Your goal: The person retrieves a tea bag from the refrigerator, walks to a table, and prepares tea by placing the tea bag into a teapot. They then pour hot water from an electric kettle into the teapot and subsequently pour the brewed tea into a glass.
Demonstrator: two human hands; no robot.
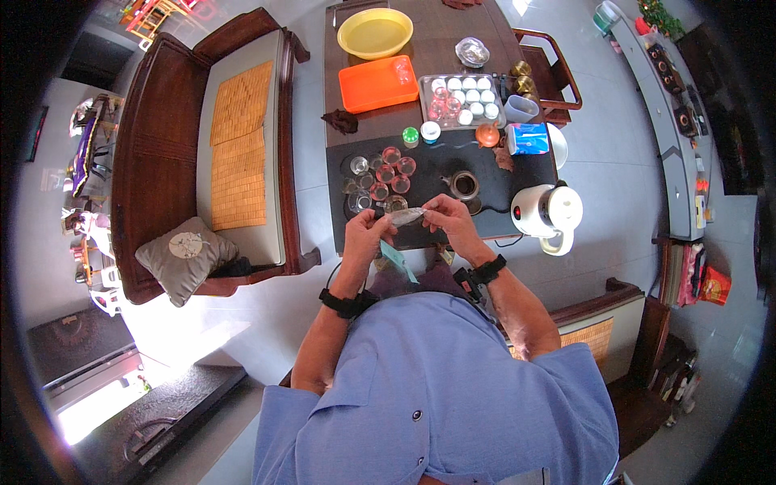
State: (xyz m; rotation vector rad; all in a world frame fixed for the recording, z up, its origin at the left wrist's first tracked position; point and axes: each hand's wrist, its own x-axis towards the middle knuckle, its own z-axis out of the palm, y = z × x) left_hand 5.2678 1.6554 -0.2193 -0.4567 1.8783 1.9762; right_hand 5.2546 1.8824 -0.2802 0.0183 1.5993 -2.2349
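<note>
Between both hands, near the table's front edge, stretches a small translucent packet (407,216). My left hand (365,235) pinches one end of it, and my right hand (453,223) grips the other end by the fingertips. A pale teal strip (397,260) hangs below my left hand; whether that hand holds it I cannot tell. Just beyond my right hand stands a lidless teapot (464,184) with a dark inside. Several small glass cups (385,174), some pink-tinted, cluster beyond my left hand. A glass pitcher (396,203) sits partly behind the packet.
An electric kettle (539,212) stands at the table's right corner. Farther back are a metal tray (427,118) of white and pink cups, an orange tray (376,85), a yellow basin (374,33), a clay teapot (487,135) and a tissue pack (528,139). A wooden sofa (151,163) flanks the left.
</note>
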